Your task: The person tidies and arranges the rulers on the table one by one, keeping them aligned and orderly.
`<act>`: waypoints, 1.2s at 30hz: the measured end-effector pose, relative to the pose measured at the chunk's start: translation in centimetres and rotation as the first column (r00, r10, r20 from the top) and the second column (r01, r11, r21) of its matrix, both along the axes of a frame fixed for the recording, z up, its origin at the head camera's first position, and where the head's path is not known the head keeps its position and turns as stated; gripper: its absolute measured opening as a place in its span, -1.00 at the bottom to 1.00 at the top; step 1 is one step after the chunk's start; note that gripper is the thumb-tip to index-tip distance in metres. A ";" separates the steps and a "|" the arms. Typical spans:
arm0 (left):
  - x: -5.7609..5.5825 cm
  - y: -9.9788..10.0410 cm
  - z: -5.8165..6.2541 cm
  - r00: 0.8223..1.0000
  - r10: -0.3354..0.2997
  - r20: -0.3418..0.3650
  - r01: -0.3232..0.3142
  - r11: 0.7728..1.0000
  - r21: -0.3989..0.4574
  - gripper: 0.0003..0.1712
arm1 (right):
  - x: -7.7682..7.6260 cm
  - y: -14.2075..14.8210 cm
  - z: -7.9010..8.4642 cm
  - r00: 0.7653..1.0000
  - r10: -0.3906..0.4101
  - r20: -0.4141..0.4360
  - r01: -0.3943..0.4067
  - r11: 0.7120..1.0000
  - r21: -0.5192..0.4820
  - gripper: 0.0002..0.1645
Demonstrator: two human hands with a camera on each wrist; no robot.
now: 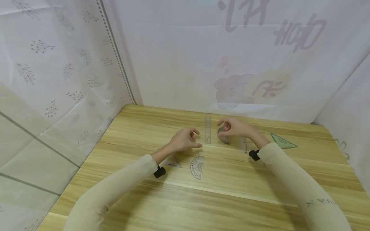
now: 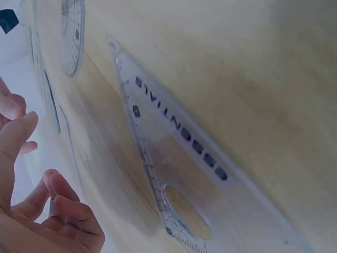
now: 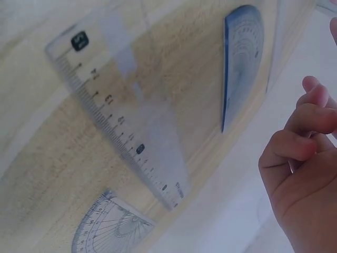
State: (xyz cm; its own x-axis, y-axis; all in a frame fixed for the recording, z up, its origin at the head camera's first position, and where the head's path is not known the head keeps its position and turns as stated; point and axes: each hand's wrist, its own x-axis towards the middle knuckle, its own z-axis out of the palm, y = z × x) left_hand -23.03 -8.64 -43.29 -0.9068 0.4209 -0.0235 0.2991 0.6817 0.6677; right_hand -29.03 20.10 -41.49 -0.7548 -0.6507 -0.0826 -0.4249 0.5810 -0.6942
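My left hand [image 1: 186,140] hovers over the table with its thumb and fingers apart and nothing between them. Just left of the upright clear ruler [image 1: 207,130], its fingertips point toward that ruler. Below the left wrist lies a clear set square [image 2: 174,142] with dark lettering. A clear protractor [image 1: 197,167] is flat on the wood in front of the left hand. My right hand [image 1: 235,126], fingers loosely bent and holding nothing, is above a dark-looking protractor [image 1: 224,138], partly covering it in the head view. That protractor shows a blue straight edge [image 3: 225,74] in the right wrist view.
Under the right forearm lies another clear ruler-like piece [image 1: 244,146], partly hidden. A green set square [image 1: 282,141] is farther right on the wooden table [image 1: 185,205]. Printed white cloth [image 1: 173,64] hangs behind the table and along its sides.
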 end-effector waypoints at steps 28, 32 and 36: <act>-2.5 0.7 0.2 0.999 -0.039 -0.016 0.037 0.994 -0.100 -0.16 | -2.7 -0.9 -0.9 0.997 -0.063 -0.036 0.064 0.998 0.016 -0.26; -3.1 1.0 0.0 0.999 -0.047 -0.028 0.044 0.993 -0.111 -0.14 | -3.1 -1.0 -1.0 0.996 -0.074 -0.045 0.074 0.997 0.018 -0.26; -3.5 1.2 -0.2 0.998 -0.061 -0.001 0.061 0.994 -0.092 -0.15 | -3.5 -1.0 -1.3 0.996 -0.085 -0.033 0.086 0.996 0.029 -0.26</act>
